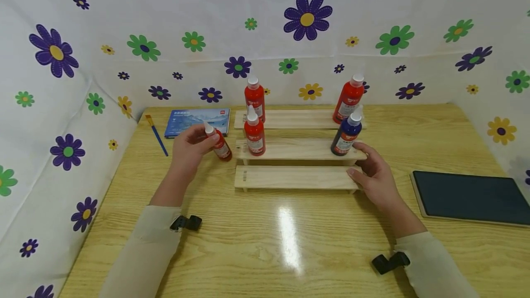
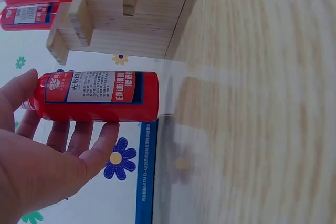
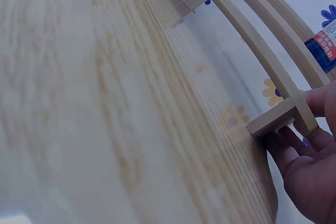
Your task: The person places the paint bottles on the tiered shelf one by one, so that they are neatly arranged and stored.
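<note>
My left hand [image 1: 188, 153] holds a red bottle [image 1: 223, 151] with a pointed white cap, tilted, left of a three-tier wooden rack [image 1: 296, 177]. In the left wrist view, thumb and fingers grip this bottle [image 2: 100, 109] near its neck; its base is close to the tabletop, and I cannot tell whether they touch. At the rack's right end, my right hand [image 1: 377, 178] grips the lower tiers. The right wrist view has its fingers round the end of a rack board [image 3: 262, 51]. A dark blue bottle [image 1: 347, 137] stands on the middle tier just above that hand.
Red bottles stand on the rack: one middle left [image 1: 254, 138], one top left [image 1: 254, 98], one top right [image 1: 349, 100]. Behind the left hand lies a blue box [image 1: 186, 121], beside a paintbrush [image 1: 159, 139]. A dark tablet-like slab [image 1: 472, 197] lies at the right.
</note>
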### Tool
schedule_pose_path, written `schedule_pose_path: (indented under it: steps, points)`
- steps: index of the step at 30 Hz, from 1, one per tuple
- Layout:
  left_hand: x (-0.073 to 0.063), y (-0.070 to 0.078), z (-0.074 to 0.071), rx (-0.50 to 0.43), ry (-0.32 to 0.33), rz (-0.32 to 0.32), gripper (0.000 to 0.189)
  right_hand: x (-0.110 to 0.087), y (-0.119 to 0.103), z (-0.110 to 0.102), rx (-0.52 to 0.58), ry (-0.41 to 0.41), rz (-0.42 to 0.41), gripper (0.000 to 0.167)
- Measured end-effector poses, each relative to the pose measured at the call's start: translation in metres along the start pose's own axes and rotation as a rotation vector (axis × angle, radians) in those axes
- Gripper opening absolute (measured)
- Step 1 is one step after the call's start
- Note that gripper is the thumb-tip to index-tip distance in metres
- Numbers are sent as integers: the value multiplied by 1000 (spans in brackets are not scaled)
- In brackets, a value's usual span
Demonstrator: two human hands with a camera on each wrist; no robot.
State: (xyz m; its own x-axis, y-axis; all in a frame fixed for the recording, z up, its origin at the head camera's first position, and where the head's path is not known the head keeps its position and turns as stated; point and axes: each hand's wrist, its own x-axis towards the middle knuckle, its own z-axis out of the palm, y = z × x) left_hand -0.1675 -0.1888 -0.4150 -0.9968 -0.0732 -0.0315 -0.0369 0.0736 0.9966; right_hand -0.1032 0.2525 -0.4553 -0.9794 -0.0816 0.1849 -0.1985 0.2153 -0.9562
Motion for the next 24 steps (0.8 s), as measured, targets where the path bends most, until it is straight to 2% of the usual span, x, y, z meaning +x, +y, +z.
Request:
schedule_pose_path:
  steps: [7, 12, 17, 24]
  points:
    - [-14, 4, -8, -18, 11, 3, 30, 0, 0, 0, -7, 2, 5, 64]
    - [-26, 7, -14, -3, 25, 35, 27, 1, 0, 0, -1, 5, -14, 64]
    - [-40, 14, -18, -14, 3, 57, 26, 1, 0, 0, 4, 9, -23, 63]
    - [-56, 27, -18, -5, -18, 61, 30, 0, 0, 0, -4, 9, 9, 64]
